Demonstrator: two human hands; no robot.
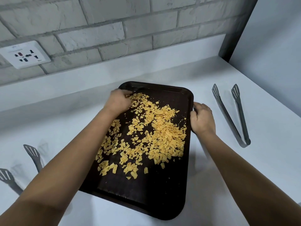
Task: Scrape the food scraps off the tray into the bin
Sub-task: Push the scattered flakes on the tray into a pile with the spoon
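On the white counter that fills most of our view, below a wall of pale grey brick, lies the large dark rectangular tray with rounded corners, set at a slant so that its far end points toward the wall. We see the tray's near part bare and dark. Across its middle and far part is a broad scatter of yellow, flaky food scraps, thickest toward the right side and thinning into loose crumbs along the edges.

Both our bare forearms reach in from the near edge. Our left hand is over the far left part of the tray, fingers curled down into the far edge of the scraps; it is blurred, so we cannot tell whether its grip is clamped on any flakes or just resting on them. Our right hand is at the right rim of the tray, its grip closed on that rim, thumb on top.

To the right of the tray, well apart from it, a pair of grey metal tongs with slotted tips lies spread open on the counter, tips toward the wall. On the left, a second pair of grey slotted tongs is partly hidden under our left forearm. A white wall socket plate sits in the brick at the upper left.
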